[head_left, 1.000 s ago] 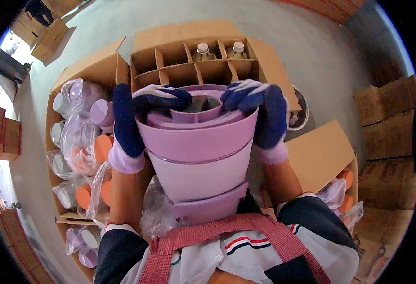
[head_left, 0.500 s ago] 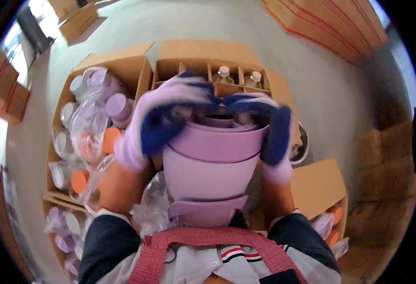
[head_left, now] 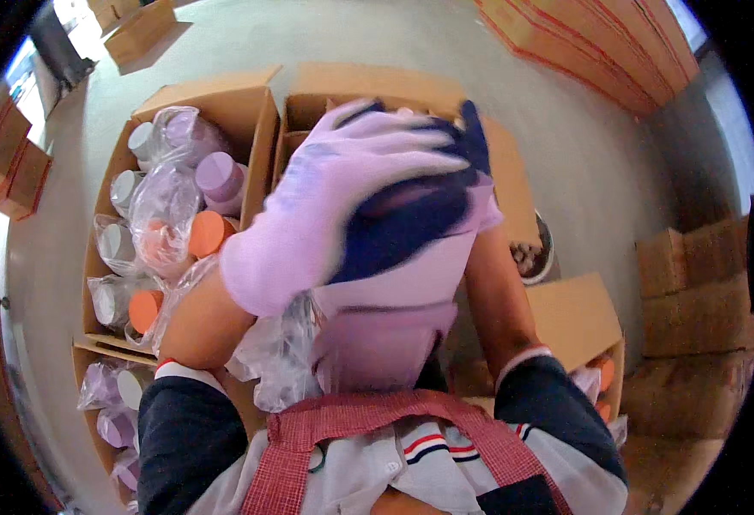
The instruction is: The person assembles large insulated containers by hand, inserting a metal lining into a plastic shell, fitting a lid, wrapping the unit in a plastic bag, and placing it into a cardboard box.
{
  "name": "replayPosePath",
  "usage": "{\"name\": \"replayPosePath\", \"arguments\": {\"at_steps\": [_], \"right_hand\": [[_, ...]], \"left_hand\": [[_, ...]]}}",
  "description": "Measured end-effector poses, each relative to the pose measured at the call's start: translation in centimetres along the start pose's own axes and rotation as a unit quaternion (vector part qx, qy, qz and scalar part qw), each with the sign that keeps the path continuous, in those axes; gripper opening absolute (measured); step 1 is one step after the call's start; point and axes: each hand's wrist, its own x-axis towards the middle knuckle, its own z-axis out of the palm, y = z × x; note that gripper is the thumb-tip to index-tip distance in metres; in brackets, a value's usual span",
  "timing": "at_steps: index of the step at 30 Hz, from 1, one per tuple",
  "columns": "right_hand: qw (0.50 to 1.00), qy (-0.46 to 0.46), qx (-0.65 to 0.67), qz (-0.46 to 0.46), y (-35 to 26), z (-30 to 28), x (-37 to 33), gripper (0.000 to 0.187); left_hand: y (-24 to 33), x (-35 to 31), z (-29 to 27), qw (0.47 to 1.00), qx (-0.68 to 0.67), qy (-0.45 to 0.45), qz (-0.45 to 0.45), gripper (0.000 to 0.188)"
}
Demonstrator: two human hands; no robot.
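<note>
The left hand (head_left: 342, 206), in a pale purple glove, lies blurred across the top of a stack of lilac tubs (head_left: 385, 318). The right hand (head_left: 467, 163) grips the stack's far side. Left of the stack, an open carton (head_left: 248, 112) holds bagged lilac and orange-lidded jars (head_left: 209, 232).

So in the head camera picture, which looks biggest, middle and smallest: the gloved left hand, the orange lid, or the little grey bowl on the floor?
1. Left hand, biggest, though it is blurred and close to the camera, which inflates it.
2. Grey bowl and orange lid look about alike; the bowl is partly hidden, so I won't rank them.
</note>
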Motion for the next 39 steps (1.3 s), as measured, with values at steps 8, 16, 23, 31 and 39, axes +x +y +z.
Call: {"name": "replayPosePath", "arguments": {"at_steps": [8, 16, 23, 31, 39], "right_hand": [[0.993, 0.087, -0.038, 0.072, -0.7, 0.6, -0.3, 0.075], [0.983, -0.114, -0.088, 0.114, -4.4, -1.5, -2.1, 0.078], [0.77, -0.227, -0.589, 0.091, -5.7, 7.3, -1.8, 0.032], [0.759, -0.132, -0.614, 0.175, -8.4, 6.3, -3.3, 0.02], [0.768, -0.065, -0.627, 0.107, -8.0, 7.2, -6.7, 0.018]], "left_hand": [[-0.1, 0.1, -0.8, 0.997, -0.052, 0.011, -0.051, 0.026], [-4.8, -3.6, -0.7, 0.974, -0.217, 0.019, -0.07, 0.024], [-5.8, -7.9, -2.2, 0.962, -0.255, 0.017, -0.096, 0.031], [5.8, -26.9, -3.4, 0.796, -0.167, -0.148, -0.563, 0.06], [-10.8, -24.1, -10.5, 0.904, 0.096, 0.059, -0.412, 0.036]]}}
